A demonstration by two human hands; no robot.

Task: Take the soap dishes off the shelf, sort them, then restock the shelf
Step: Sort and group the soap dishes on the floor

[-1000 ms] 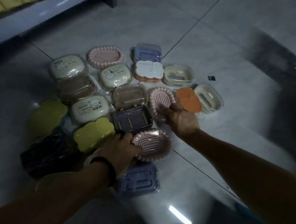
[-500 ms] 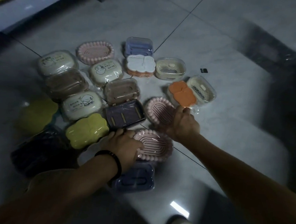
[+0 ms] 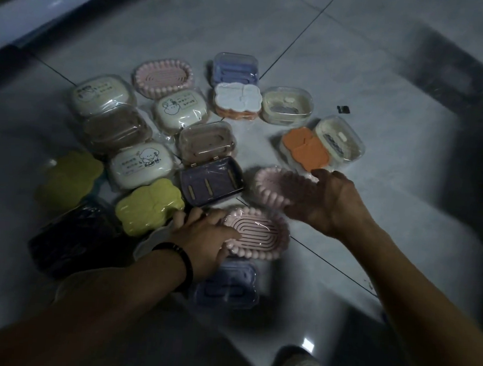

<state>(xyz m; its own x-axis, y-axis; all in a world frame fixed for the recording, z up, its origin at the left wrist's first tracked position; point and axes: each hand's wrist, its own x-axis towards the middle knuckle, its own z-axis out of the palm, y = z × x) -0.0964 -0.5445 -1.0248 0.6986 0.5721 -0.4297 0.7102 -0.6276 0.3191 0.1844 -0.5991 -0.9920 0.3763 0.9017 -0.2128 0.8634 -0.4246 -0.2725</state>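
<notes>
Since a second ago the left side has barely changed. My left hand point(image 3: 205, 237) stays on the near pink dish point(image 3: 259, 235), which lies flat on the floor point(image 3: 384, 78) just near of the purple tray point(image 3: 212, 180).

The change is on the right. The second pink dish point(image 3: 271, 189) lay flat between the purple tray and the orange dish point(image 3: 305, 150). My right hand point(image 3: 327, 203) has now drawn it nearer and tipped it up off the tiles, close to the near pink dish. I read this as sorting under way: the two beaded pink dishes are being brought together as a pair. A third one point(image 3: 163, 76) lies far left in the spread. Nothing is back on the shelf point(image 3: 47, 6) yet, so restocking is still ahead.

The left hand's thumb lies across the ribbed face of the near pink dish and its fingers bend round the dish's left end. It looks like a light hold, though I cannot see whether the fingertips hook under the rim. The right hand is blurred, palm turned left, with its fingers curled round the right end of the second pink dish, grasping it with the thumb at the far rim.
</notes>
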